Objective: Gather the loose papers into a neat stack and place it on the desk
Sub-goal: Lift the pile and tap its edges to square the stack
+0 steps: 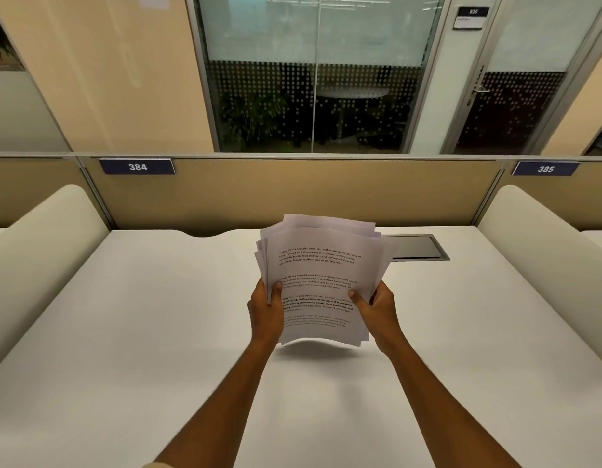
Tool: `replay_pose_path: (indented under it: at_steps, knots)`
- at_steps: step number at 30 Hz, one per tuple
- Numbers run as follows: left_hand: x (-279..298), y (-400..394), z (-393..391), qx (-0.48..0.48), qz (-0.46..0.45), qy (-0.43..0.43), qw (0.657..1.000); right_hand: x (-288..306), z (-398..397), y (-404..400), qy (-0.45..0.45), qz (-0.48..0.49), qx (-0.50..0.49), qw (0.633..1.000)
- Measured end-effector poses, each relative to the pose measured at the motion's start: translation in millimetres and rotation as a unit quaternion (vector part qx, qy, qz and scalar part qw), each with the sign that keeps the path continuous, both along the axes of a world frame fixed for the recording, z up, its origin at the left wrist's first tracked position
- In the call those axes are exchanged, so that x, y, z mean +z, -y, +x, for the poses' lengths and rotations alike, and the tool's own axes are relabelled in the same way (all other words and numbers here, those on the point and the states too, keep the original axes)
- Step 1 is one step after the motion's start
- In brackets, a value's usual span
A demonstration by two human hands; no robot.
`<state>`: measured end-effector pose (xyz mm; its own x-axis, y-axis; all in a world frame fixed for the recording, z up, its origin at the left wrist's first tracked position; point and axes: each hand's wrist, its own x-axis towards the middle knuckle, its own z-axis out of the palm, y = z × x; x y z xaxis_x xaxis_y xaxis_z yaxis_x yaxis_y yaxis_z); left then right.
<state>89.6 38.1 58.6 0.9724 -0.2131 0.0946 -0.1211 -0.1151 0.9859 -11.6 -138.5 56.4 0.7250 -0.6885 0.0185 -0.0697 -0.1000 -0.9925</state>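
One head-worn wide view looks forward and down from close above the worktop (157, 332), facing the partition (292, 190).

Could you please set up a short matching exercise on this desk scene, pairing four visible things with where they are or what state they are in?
Column one:
1. papers
2. left hand
3. grommet cover
4. sign 384

Column two:
A. grips the sheets' left edge
B. dark plate set flush in the desk, at the back
C. fixed to the partition, upper left
D. uneven bundle with printed text, held above the desk

Pairs: 1-D, 2-A, 3-B, 4-C
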Motion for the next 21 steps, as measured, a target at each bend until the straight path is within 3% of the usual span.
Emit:
replay_pose_path:
  at_steps: [12,21]
  knots:
    - [-5.2,-3.8,-16.0,-0.020,-0.027,-0.055,0.998,-12.5,-11.7,-0.9,-0.032,0.018,0.002,0.999]
    - [5.5,7.7,-15.4,-0.010,-0.027,-0.033,0.999,9.4,-4.3,3.9,-0.005,0.002,-0.026,1.000]
